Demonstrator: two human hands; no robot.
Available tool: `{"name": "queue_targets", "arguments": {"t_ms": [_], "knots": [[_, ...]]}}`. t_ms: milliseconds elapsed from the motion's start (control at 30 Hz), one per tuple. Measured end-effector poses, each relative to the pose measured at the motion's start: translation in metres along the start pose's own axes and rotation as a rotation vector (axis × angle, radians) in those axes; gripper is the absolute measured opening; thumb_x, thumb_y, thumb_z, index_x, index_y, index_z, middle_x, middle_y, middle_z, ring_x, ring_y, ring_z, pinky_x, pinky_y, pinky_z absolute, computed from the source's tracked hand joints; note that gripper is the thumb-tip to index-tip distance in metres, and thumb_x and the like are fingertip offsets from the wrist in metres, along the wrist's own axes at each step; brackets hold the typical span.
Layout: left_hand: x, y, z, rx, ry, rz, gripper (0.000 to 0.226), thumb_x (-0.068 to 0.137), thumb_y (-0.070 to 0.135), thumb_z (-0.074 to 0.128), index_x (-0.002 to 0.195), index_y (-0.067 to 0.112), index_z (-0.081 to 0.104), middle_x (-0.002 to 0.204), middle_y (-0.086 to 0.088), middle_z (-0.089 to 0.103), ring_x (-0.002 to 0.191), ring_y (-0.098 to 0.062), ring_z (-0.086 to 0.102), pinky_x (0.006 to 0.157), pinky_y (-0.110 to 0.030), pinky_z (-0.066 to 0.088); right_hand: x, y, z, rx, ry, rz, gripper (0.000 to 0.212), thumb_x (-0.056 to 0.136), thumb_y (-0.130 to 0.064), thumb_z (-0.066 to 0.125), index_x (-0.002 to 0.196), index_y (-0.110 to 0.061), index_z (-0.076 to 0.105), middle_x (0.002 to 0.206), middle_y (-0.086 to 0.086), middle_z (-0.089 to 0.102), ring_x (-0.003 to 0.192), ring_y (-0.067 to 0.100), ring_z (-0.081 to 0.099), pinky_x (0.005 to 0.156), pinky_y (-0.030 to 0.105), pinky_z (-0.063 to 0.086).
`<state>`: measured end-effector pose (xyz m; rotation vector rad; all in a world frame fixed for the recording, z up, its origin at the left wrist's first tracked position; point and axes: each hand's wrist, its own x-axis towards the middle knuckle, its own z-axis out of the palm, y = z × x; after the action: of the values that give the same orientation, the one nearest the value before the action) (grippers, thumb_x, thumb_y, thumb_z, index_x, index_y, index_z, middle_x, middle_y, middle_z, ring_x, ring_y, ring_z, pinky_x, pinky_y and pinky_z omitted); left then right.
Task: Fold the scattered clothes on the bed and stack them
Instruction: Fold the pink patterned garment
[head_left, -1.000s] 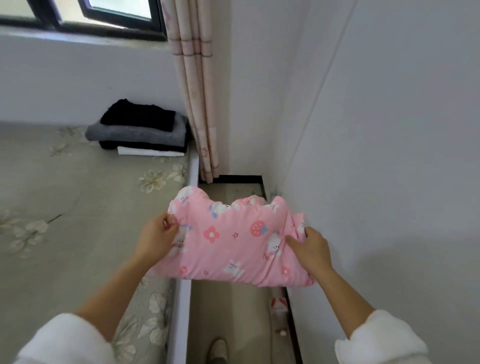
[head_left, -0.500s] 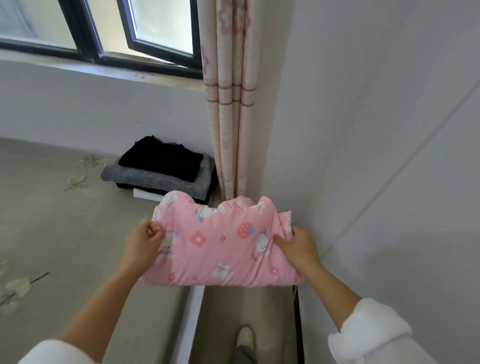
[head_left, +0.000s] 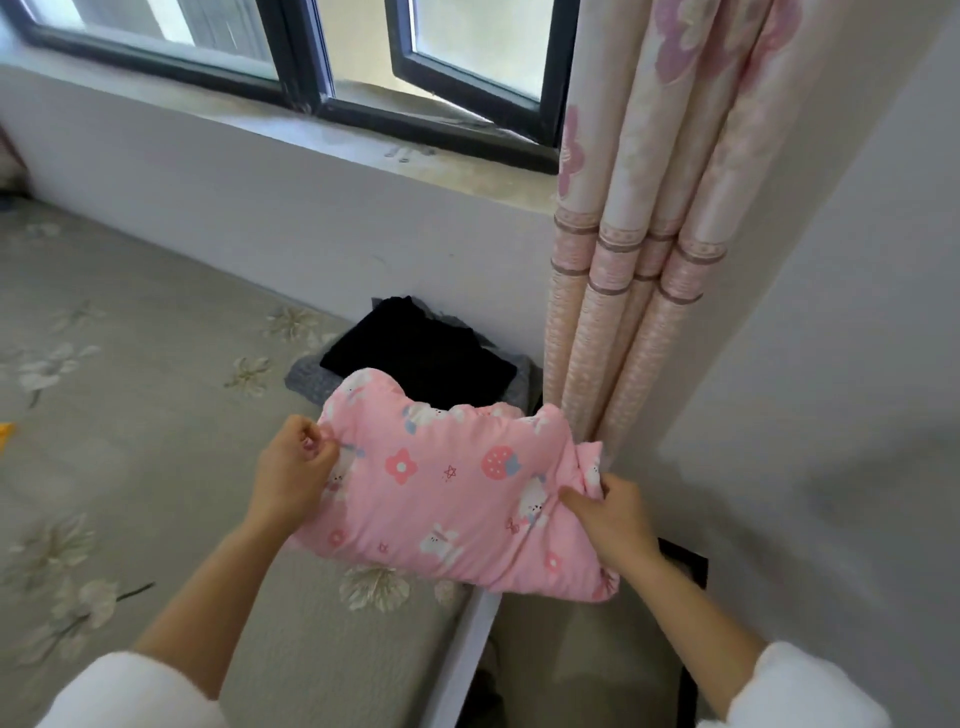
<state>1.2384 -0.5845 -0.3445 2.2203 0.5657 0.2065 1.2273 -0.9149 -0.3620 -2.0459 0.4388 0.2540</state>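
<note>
A folded pink padded garment (head_left: 447, 488) printed with bunnies, flowers and strawberries hangs in the air over the bed's right edge. My left hand (head_left: 293, 470) grips its left side. My right hand (head_left: 610, 512) grips its right side, thumb on top. Just behind it, in the bed's corner by the wall, lies a stack of folded clothes (head_left: 415, 358), black on top of grey. The pink garment hides the stack's near part.
The bed (head_left: 130, 415) has a grey-green floral cover and a white side rail (head_left: 462, 649). A pink curtain (head_left: 639, 249) hangs right of the stack. A window sill and a white wall lie behind, a white wall close on the right. A yellow scrap (head_left: 6, 434) shows at far left.
Both hands have carried the pink garment forward toward the folded stack. The view has lifted and closed in, so the stack now sits right behind the garment.
</note>
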Motion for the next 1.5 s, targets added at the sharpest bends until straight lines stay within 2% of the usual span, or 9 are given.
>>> {"name": "queue_targets", "arguments": {"t_ms": [133,433,600,700,767,867,1000,1167,1500], "knots": [[0.099,0.01,0.005,0.054,-0.008,0.045,0.007,0.084,0.008,0.054,0.08,0.01,0.049,0.077,-0.013,0.062,0.071,-0.034,0.057,0.064,-0.04,0.043,0.065,-0.041,0.035,0.057,-0.001,0.021,0.018,0.078,-0.03,0.073,0.074,-0.015,0.063,0.075,0.005,0.066,0.072,0.023,0.063,0.063,0.033,0.048],[0.277,0.065,0.019,0.135,0.05,0.198,0.008,0.088,0.012,0.052,0.093,0.016,0.055,0.095,-0.001,0.058,0.085,-0.019,0.05,0.072,-0.028,0.035,0.182,-0.115,0.085,0.215,0.086,0.051,0.027,0.081,-0.026,0.072,0.069,-0.007,0.056,0.064,0.003,0.056,0.062,0.018,0.05,0.058,0.029,0.038],[0.333,0.027,0.059,0.33,-0.023,0.085,0.026,0.094,0.024,0.045,0.114,0.015,0.059,0.118,-0.014,0.061,0.108,-0.035,0.055,0.088,-0.042,0.043,0.226,-0.101,0.126,0.161,-0.01,0.242,0.033,0.085,-0.034,0.067,0.102,-0.006,0.062,0.1,0.011,0.067,0.09,0.025,0.063,0.076,0.033,0.05],[0.323,0.001,0.094,0.401,-0.218,-0.038,0.05,0.095,0.046,0.032,0.133,0.019,0.05,0.144,-0.019,0.04,0.133,-0.034,0.035,0.111,-0.055,0.022,0.235,-0.091,0.147,0.099,-0.011,0.338,0.061,0.083,-0.046,0.065,0.125,-0.004,0.053,0.116,0.013,0.063,0.103,0.029,0.061,0.087,0.036,0.05],[0.304,0.0,0.106,0.391,-0.167,-0.018,0.053,0.098,0.05,0.027,0.146,0.027,0.033,0.159,-0.008,0.016,0.146,-0.023,0.009,0.113,-0.057,0.0,0.235,-0.092,0.152,0.027,0.085,0.237,0.072,0.081,-0.047,0.065,0.136,-0.005,0.043,0.133,0.015,0.053,0.117,0.03,0.053,0.098,0.041,0.045],[0.271,0.011,0.11,0.338,-0.14,0.29,0.059,0.093,0.058,0.02,0.148,0.037,0.023,0.161,0.006,0.005,0.147,-0.015,-0.005,0.113,-0.05,-0.008,0.222,-0.11,0.155,-0.299,0.226,-0.172,0.077,0.088,-0.041,0.056,0.15,-0.012,0.022,0.156,0.007,0.021,0.141,0.022,0.02,0.112,0.038,0.018],[0.279,0.0,0.13,0.523,-0.284,0.35,0.065,0.085,0.068,0.01,0.147,0.048,0.012,0.16,0.013,-0.002,0.147,-0.022,-0.013,0.112,-0.054,-0.011,0.233,-0.121,0.178,-0.599,-0.08,-0.645,0.062,0.093,-0.05,0.027,0.152,-0.036,0.01,0.161,-0.001,0.001,0.147,0.013,-0.006,0.117,0.034,-0.002],[0.302,-0.026,0.164,0.602,-0.384,0.233,0.063,0.086,0.069,0.012,0.146,0.052,0.001,0.159,0.013,-0.011,0.144,-0.032,-0.02,0.111,-0.059,-0.012,0.264,-0.105,0.198,-0.788,-0.336,-0.481,0.059,0.086,-0.061,-0.004,0.14,-0.048,-0.02,0.152,-0.015,-0.029,0.14,0.007,-0.032,0.118,0.037,-0.014],[0.304,-0.052,0.196,0.701,-0.381,0.187,0.068,0.085,0.069,0.007,0.148,0.045,-0.003,0.159,0.01,-0.015,0.143,-0.032,-0.022,0.112,-0.056,-0.014,0.284,-0.087,0.222,-0.853,-0.435,-0.389,0.055,0.102,-0.045,0.013,0.148,-0.041,-0.017,0.155,-0.014,-0.028,0.14,0.007,-0.031,0.117,0.037,-0.017]]}}
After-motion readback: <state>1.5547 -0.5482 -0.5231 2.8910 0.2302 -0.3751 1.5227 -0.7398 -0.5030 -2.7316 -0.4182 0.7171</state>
